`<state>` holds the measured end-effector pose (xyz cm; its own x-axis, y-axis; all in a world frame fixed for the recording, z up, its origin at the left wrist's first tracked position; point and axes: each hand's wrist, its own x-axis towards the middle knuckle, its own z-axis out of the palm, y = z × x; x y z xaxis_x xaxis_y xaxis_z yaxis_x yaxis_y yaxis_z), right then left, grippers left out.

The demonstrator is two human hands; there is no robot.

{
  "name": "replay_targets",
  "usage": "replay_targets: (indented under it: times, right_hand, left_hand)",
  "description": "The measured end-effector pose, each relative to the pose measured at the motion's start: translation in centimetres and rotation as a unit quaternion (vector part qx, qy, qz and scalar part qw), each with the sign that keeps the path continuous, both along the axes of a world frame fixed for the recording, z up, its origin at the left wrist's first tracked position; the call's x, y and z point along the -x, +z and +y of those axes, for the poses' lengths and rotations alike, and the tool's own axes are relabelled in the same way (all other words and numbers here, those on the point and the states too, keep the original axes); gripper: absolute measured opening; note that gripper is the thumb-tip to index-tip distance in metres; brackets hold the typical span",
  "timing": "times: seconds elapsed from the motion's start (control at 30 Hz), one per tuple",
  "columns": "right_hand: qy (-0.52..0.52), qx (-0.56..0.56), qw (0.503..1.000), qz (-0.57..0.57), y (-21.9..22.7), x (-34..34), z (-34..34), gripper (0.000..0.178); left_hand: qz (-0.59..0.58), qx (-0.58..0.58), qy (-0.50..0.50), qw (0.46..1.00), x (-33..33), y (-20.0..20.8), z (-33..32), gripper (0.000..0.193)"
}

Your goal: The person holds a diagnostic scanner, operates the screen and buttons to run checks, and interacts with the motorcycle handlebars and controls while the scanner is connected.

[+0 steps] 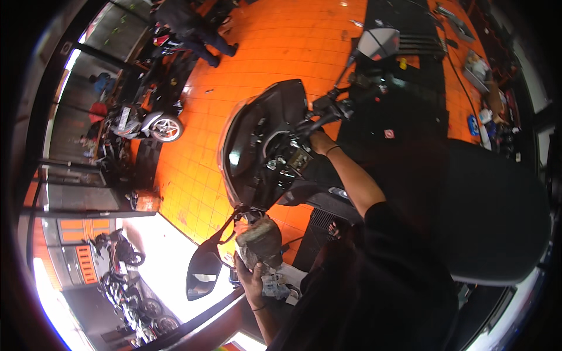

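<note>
My left hand (pixel 250 279) is closed on the lower side of a grey, dusty-looking block (pixel 260 243) with a pale upper edge; its exact kind cannot be told. The block is beside the scooter's left handlebar end, near the left mirror (pixel 205 272). My right hand (pixel 320 142) is at the right side of the handlebar (pixel 316 124), its fingers curled and partly hidden, so what they hold does not show. Between the hands is the scooter's dark front panel (pixel 249 143); its dash area (pixel 287 157) lies open, with inner parts exposed.
The scooter's black seat (pixel 497 210) fills the right side. Its right mirror (pixel 377 44) sticks out over a black mat. Across the orange tiled floor (pixel 193 193) stands a parked scooter (pixel 146 124), with a person (pixel 190 29) beyond. Tools and supplies (pixel 486 117) line the far right.
</note>
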<state>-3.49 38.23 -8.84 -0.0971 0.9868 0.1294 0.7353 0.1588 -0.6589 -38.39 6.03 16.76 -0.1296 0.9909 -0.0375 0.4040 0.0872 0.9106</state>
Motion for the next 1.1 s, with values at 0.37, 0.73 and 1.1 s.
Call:
replay_targets:
  times: [0.37,0.73,1.1]
  right_hand:
    - [0.129,0.019,0.991,0.041,2.3,0.6,1.7,0.033]
    - [0.103,0.131,0.984,0.062,4.3,-0.3,1.7,0.025]
    - [-0.13,0.19,0.805,0.546,0.8,2.6,-1.1,0.033]
  left_hand:
    - [-0.077,0.002,0.094,0.993,-1.2,0.7,-0.7,0.08]
    - [-0.083,0.0,0.104,0.991,-1.8,0.7,-0.1,0.075]
    - [-0.053,-0.005,0.08,0.995,-0.4,-0.1,-0.9,0.063]
